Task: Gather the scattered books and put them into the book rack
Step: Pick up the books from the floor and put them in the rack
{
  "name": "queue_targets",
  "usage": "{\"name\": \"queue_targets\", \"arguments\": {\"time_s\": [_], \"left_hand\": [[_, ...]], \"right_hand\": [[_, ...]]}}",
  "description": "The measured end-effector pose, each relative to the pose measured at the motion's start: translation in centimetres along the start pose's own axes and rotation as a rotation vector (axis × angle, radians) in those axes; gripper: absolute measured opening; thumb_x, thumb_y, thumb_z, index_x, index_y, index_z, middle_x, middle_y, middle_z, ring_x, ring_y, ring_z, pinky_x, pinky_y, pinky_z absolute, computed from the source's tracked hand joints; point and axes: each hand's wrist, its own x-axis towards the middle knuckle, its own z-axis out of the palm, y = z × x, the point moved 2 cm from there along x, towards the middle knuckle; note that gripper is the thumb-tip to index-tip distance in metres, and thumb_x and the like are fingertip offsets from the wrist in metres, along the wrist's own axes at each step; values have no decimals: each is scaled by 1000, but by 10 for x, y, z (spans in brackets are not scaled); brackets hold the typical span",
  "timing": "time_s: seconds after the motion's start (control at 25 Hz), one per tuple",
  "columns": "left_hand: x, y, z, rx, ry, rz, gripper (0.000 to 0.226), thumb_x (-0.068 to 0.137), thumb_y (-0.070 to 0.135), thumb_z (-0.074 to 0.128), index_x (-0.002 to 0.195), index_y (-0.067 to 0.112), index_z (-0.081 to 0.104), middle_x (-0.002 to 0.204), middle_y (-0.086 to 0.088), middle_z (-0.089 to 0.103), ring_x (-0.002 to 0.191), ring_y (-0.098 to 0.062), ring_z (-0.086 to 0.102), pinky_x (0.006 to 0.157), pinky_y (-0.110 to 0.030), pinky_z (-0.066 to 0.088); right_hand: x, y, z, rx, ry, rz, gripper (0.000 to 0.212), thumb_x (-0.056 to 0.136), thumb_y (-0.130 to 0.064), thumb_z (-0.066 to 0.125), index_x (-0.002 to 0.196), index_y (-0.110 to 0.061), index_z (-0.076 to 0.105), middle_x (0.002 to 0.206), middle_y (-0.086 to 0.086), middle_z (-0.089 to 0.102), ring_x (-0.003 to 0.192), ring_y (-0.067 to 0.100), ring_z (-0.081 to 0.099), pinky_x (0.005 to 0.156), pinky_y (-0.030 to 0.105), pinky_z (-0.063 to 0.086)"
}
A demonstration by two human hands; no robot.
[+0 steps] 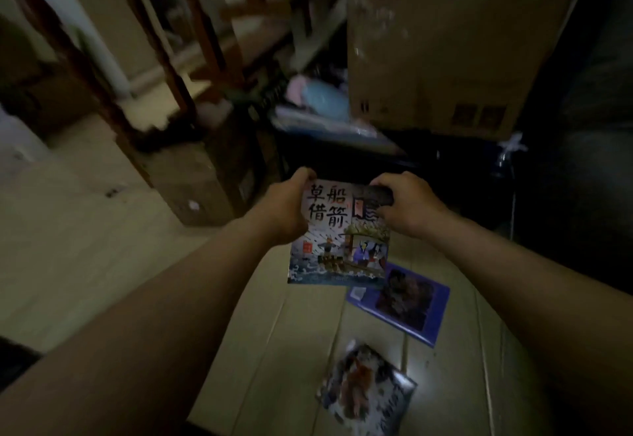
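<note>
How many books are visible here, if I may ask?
3: a picture book held by the left hand and right hand, a purple book on the floor under it, a glossy book nearer the camera. More may hide in the dark.

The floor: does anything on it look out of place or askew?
Yes. Two books lie loose on the floor: a blue book and, nearer the camera, a glossy picture book, each turned at its own angle. The left hand and right hand hold a third book off the floor.

Bare left hand (285, 208), bare right hand (409, 203), forearms (164, 302) bare too
</note>
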Motion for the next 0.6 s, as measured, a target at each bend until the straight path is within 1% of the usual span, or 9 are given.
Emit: {"name": "queue_targets", "arguments": {"time_s": [0.12, 0.24, 0.32, 0.44, 0.52, 0.6], "left_hand": [[-54, 28, -87, 18, 93, 11, 79, 81, -6, 67, 143, 25, 30, 136, -7, 52, 122, -25, 53, 85, -28, 50], [-111, 45, -161, 74, 198, 15, 80, 81, -3, 68, 143, 27, 28, 135, -7, 52, 120, -26, 54, 86, -29, 53], [-156, 53, -204, 107, 279, 15, 79, 82, 0, 70, 142, 30, 27, 132, -6, 53, 118, -26, 56, 85, -31, 55], [-217, 62, -257, 133, 373, 25, 76, 81, 5, 72, 139, 31, 30, 125, -4, 58, 113, -24, 59, 87, -37, 57], [-260, 66, -290, 142, 423, 31, 77, 81, 2, 72, 138, 32, 29, 123, -2, 58, 110, -22, 60, 81, -33, 59], [-299, 68, -319, 166, 480, 50, 77, 81, 0, 71, 136, 34, 29, 122, -2, 58, 109, -21, 60, 79, -31, 59]], "right_hand": [[-20, -81, -60, -22, 30, -170, 31, 83, -1, 67, 111, -12, 68, 101, 1, 50, 102, 23, 53, 78, 23, 36], [-49, -156, -103, -56, 111, -305, 28, 86, -5, 65, 114, -10, 66, 97, 2, 41, 101, 28, 50, 72, 26, 32], [-73, -206, -127, -60, 134, -367, 30, 89, -8, 65, 118, -13, 63, 99, 2, 39, 97, 26, 46, 72, 26, 30], [-105, -269, -155, -33, 162, -416, 34, 89, -11, 65, 121, -21, 62, 104, 6, 42, 98, 29, 51, 77, 28, 36], [-129, -312, -170, -13, 157, -463, 36, 90, -13, 63, 123, -26, 60, 104, 4, 41, 99, 30, 52, 78, 29, 39], [-152, -354, -181, -9, 126, -487, 43, 92, -14, 59, 132, -30, 53, 104, 0, 40, 105, 29, 52, 84, 30, 43]]}}
